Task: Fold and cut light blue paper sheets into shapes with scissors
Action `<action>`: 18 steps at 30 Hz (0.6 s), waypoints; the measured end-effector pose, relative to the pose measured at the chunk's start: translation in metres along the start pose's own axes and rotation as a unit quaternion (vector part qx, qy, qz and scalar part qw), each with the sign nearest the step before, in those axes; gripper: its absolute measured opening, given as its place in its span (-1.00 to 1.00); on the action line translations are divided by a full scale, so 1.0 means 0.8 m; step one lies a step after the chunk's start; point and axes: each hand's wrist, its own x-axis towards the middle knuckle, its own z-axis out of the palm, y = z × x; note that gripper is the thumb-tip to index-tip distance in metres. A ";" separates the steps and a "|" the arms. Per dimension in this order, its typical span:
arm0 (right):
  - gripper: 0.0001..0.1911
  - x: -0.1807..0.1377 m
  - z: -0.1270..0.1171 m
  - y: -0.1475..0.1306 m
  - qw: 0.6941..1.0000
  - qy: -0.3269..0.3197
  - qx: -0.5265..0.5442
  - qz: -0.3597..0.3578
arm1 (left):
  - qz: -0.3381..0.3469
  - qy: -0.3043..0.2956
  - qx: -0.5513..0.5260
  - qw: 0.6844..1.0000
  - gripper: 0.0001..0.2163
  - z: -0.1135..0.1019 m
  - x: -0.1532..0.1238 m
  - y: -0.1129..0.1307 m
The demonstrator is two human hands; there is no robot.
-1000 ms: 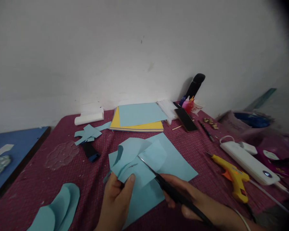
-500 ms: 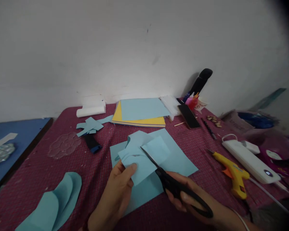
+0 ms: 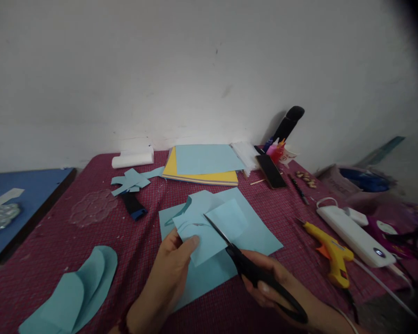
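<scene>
My left hand (image 3: 170, 273) pinches a light blue paper piece (image 3: 209, 227), thumb on top near its lower left edge. My right hand (image 3: 278, 290) grips black scissors (image 3: 251, 266), whose blades point up and left into the paper at its middle. The held piece hovers over a larger light blue sheet (image 3: 254, 234) lying flat on the red checked tablecloth (image 3: 101, 236).
Cut blue curved shapes (image 3: 73, 294) lie front left, blue scraps (image 3: 130, 182) further back. A yellow and blue paper stack (image 3: 204, 166) sits by the wall. A yellow glue gun (image 3: 329, 250), white power bank (image 3: 351, 234), phone (image 3: 271, 170) and small bottles (image 3: 277, 149) lie to the right.
The scissors have lifted and advanced into the paper, with the blades now cutting at its middle. My left hand shifted its grip slightly right on the piece.
</scene>
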 end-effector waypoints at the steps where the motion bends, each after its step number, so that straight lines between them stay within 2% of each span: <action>1: -0.36 -0.001 0.000 0.000 1.000 0.001 -0.002 -0.001 | 0.001 0.000 0.001 1.000 -0.67 0.000 0.000 0.000; 11: -0.34 -0.006 -0.009 0.002 0.997 -0.027 -0.065 0.019 | -0.004 -0.008 -0.005 1.000 -0.70 -0.001 0.001 -0.002; 18: -0.44 -0.009 -0.009 0.002 0.997 -0.025 -0.067 0.023 | -0.008 -0.006 0.012 1.000 -0.74 -0.001 0.003 0.001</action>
